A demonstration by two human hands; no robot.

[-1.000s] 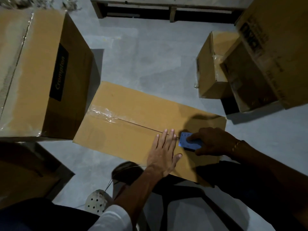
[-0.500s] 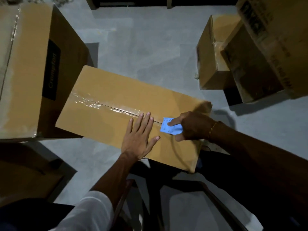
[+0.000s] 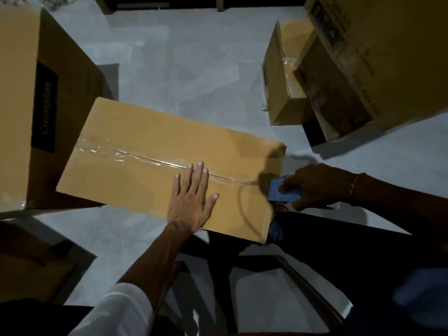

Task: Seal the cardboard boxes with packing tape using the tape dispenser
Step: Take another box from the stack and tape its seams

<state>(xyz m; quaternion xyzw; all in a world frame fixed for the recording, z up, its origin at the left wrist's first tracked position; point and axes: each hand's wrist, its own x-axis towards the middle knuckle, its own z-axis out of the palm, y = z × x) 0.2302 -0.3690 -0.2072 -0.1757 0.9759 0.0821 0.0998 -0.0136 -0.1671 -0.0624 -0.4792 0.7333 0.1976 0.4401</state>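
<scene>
Floor: grey concrete floor (image 3: 194, 69), dimly lit, with cardboard boxes standing on it.
Landmark: long flat box (image 3: 150, 151) lying at the centre of the view, its top seam running lengthwise from far left to near right.
Tape: clear packing tape (image 3: 109, 151) lies along the seam, glossy and wrinkled at the far-left end of the flat box; it reaches toward the near-right end.
Left hand: left hand (image 3: 191, 200) lies flat on top of the flat box, on the near side of the seam, fingers straight and spread, fingertips reaching the taped seam; it holds nothing. A white sleeve (image 3: 116, 311) covers the forearm.
Right hand: right hand (image 3: 312, 185) is at the near-right end of the flat box, past its edge, fingers curled round the blue tape dispenser (image 3: 282, 194).
Dispenser position: at the right end of the seam, level with the box edge, well apart from the left hand.
Other boxes: tall box (image 3: 55, 100) with a black label stands just left of the flat box; stacked boxes (image 3: 327, 69) stand to its far right, apart from it.
</scene>
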